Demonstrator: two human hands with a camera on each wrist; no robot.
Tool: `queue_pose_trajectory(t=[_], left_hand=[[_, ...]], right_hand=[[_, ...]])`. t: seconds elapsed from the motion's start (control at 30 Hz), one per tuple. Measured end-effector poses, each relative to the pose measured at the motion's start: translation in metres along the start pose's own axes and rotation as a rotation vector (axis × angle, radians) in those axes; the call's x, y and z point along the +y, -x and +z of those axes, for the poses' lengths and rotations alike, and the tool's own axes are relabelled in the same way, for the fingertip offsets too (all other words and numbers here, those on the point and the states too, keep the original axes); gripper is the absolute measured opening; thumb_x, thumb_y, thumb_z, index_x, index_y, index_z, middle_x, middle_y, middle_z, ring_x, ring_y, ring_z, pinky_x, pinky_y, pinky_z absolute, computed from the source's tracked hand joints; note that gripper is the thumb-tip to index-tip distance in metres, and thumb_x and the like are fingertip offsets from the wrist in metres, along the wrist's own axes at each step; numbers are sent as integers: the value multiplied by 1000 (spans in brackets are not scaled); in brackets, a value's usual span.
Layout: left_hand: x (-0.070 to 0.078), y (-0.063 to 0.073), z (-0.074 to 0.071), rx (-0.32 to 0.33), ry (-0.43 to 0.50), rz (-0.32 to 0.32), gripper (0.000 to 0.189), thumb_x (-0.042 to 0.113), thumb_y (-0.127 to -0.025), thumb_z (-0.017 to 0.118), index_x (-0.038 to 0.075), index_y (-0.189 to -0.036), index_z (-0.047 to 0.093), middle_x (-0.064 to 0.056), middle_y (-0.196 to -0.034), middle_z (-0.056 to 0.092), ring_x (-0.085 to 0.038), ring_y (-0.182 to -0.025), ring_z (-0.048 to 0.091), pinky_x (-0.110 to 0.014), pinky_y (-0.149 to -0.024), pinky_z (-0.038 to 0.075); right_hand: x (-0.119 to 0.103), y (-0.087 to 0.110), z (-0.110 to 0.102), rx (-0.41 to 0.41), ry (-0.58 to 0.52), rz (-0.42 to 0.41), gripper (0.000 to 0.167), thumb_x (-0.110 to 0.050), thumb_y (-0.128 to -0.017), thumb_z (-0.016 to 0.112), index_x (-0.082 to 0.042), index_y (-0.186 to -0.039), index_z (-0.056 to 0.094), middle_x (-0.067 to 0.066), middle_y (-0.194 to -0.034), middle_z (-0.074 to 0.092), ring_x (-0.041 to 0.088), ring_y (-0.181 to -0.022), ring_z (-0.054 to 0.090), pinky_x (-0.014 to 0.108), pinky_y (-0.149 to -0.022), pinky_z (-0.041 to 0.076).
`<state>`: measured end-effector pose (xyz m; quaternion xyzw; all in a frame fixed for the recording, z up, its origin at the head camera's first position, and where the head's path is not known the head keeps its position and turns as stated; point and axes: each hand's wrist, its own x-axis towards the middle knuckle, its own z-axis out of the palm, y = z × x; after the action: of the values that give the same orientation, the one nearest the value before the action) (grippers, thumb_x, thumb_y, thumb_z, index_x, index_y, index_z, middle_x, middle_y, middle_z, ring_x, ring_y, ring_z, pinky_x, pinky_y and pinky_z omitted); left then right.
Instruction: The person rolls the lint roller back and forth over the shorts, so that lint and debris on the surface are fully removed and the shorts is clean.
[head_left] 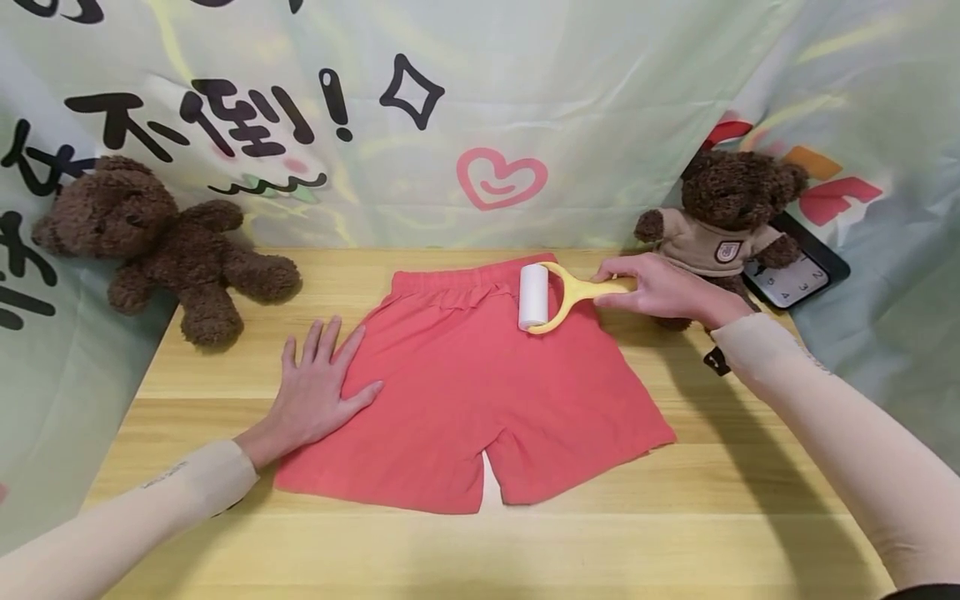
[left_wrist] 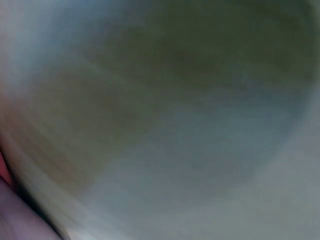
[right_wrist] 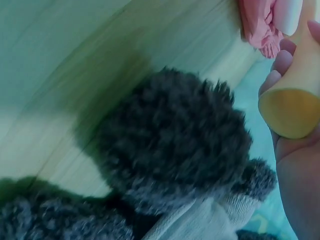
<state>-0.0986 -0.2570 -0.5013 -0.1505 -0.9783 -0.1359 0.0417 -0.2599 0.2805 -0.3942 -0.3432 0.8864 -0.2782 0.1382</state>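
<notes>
Left hand (head_left: pixel 321 390): I'm resting spread, likely steadying red cloth shorts (head_left: pixel 450 400)
Right hand (head_left: pixel 667 287): gripping yellow-handled white roller (head_left: pixel 533 297) over them

A: How does the left hand (head_left: pixel 318 396) lie?
B: Palm down, fingers spread toward the table's (head_left: pixel 202 400) far edge, thumb out sideways.
A: And the right hand (head_left: pixel 663 287)?
B: Near the far right corner, thumb and fingers curled in a grip, the right forearm (head_left: pixel 832 425) slanting across the right edge.
</notes>
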Motion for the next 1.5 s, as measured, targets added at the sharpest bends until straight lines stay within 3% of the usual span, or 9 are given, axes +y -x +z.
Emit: queue_pose_trajectory(t=[0.17, 0.33, 0.53, 0.73, 1.0, 1.2, 1.5], left_hand=[[0, 1, 1, 7, 1, 3, 95, 62, -98, 66, 13, -172, 36, -28, -174, 22, -52, -160, 15, -80, -118, 6], [-2, 1, 3, 12, -4, 4, 95, 63, -97, 66, 13, -172, 36, -28, -173, 23, -52, -160, 15, -80, -118, 7], [-1, 2, 3, 6, 2, 0, 95, 63, -97, 67, 14, -173, 34, -27, -174, 22, -51, -160, 14, -80, -118, 6], [2, 0, 2, -7, 2, -2, 95, 63, -98, 66, 15, -173, 32, -27, -174, 21, -51, -160, 12, -80, -118, 4], [3, -1, -1, 6, 5, 1, 96, 63, -97, 67, 14, -172, 35, -28, -173, 23, -52, -160, 14, -80, -119, 4], [2, 0, 0, -2, 8, -5, 95, 63, -98, 66, 15, -173, 33, -28, -174, 22, -51, -161, 13, -80, -119, 4], [-1, 1, 1, -2, 8, -8, 95, 64, -99, 65, 16, -174, 32, -27, -175, 21, -51, -161, 13, -79, -119, 4]], right_hand=[[6, 13, -7, 17, -15, 36, 14, -21, -102, 81, -21, -116, 78, -2, -90, 68, 7, -49, 34, 32, -58, 43], [12, 28, -13, 54, 4, 72, 14, -18, -100, 83, -21, -113, 78, -3, -93, 69, 10, -58, 44, 31, -64, 43], [16, 37, -18, 50, -3, 93, 12, -18, -101, 82, -21, -112, 78, 1, -86, 63, 14, -57, 43, 32, -64, 43], [13, 46, -25, 60, 11, 137, 12, -19, -100, 83, -21, -111, 79, -2, -97, 67, 17, -71, 51, 32, -72, 44], [6, 55, -36, 34, 55, 165, 13, -21, -101, 83, -21, -113, 78, -1, -84, 61, 10, -56, 41, 31, -60, 40], [6, 61, -41, 29, 76, 149, 13, -17, -100, 83, -20, -110, 77, -2, -85, 59, 8, -54, 39, 31, -59, 40], [7, 83, -49, 69, 137, 213, 15, -19, -100, 83, -20, -114, 79, -5, -87, 69, 14, -67, 49, 32, -66, 41]])
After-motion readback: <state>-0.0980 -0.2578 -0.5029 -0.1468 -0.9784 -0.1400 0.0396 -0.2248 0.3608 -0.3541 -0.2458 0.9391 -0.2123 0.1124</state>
